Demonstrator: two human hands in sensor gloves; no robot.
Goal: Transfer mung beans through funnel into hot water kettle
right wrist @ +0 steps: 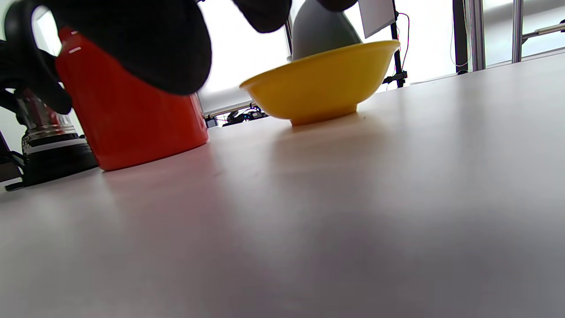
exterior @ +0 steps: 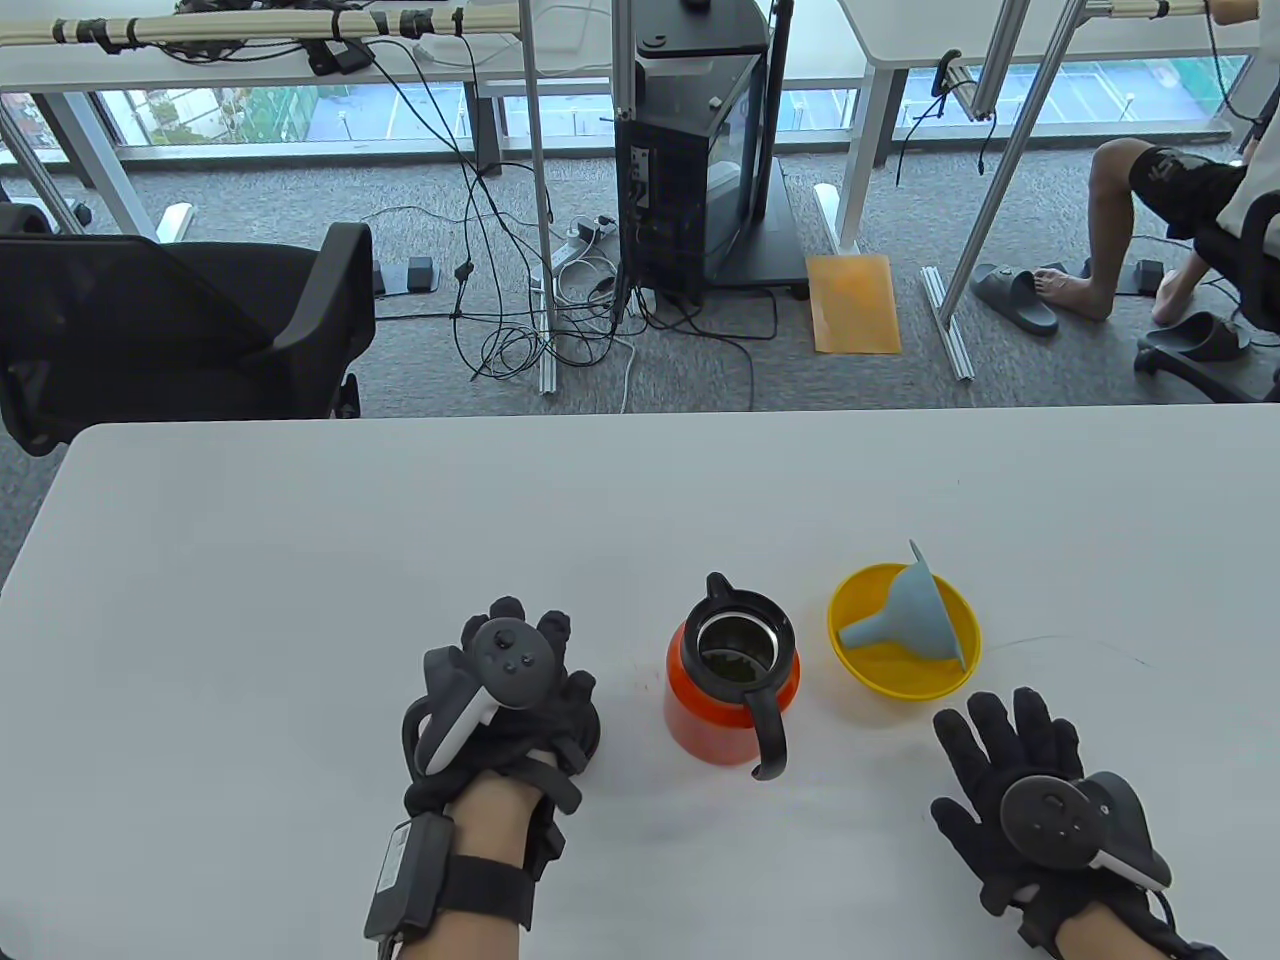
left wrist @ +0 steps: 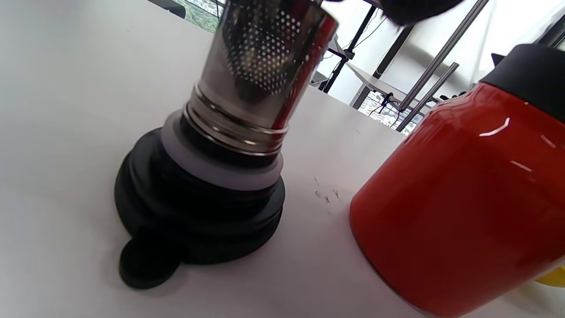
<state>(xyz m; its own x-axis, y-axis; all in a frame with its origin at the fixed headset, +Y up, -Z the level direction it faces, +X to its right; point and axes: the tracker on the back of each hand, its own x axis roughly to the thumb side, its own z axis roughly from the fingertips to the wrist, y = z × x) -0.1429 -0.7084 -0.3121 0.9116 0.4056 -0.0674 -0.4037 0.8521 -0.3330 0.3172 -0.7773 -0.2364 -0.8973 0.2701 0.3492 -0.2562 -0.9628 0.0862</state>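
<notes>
The red kettle [exterior: 725, 715] stands open at the table's middle, with green mung beans [exterior: 735, 665] inside; it also shows in the left wrist view [left wrist: 463, 198] and the right wrist view [right wrist: 132, 119]. Its black lid [left wrist: 198, 212] stands upside down on the table left of it, metal strainer [left wrist: 260, 66] pointing up. My left hand [exterior: 540, 680] covers the lid from above, fingers curled down on the strainer. The blue funnel [exterior: 920, 610] lies on its side in the yellow bowl [exterior: 900, 685], right of the kettle. My right hand [exterior: 1010, 740] rests flat on the table in front of the bowl, empty.
The white table [exterior: 300, 560] stretches far left and back. A thin wire [exterior: 1080, 645] lies on it right of the bowl. A black chair [exterior: 170, 330] stands beyond the far left edge.
</notes>
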